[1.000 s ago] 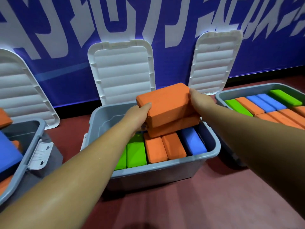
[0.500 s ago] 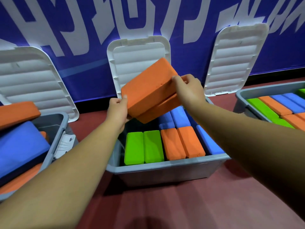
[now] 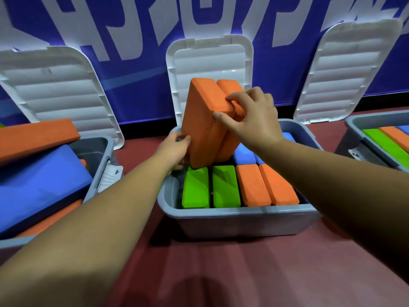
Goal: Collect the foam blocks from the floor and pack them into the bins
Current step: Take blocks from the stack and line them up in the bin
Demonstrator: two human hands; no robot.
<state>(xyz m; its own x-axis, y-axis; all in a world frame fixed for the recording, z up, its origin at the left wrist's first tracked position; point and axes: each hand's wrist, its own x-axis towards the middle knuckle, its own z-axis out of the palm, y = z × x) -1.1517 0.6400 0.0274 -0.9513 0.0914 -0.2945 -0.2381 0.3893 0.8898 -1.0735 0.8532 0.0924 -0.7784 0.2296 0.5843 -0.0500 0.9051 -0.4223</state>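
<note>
While both hands hold a pair of orange foam blocks over the middle bin, the pair stands steeply tilted, top ends leaning toward the white lid behind. Front orange block and rear orange block are pressed face to face; their lower ends sit low at the bin's back-left, contact with the contents not clear.

Left hand grips the lower left edge of the front block, fingers curled against it. Right hand pinches the upper right side of the pair, thumb on the front block's edge, fingers hooked over the rear one.

Middle bin front row, left to right: two green blocks side by side, then two orange blocks, all touching and lying flat. Blue blocks lie in the row behind, partly hidden by the held pair and the right wrist.

Left bin holds a big blue block with an orange slab tilted on top, more orange underneath. Its lid leans on the blue banner wall.

Right bin, cut off by the frame, shows a green block beside an orange one; its lid leans back too. All bins sit on a dark red floor.
</note>
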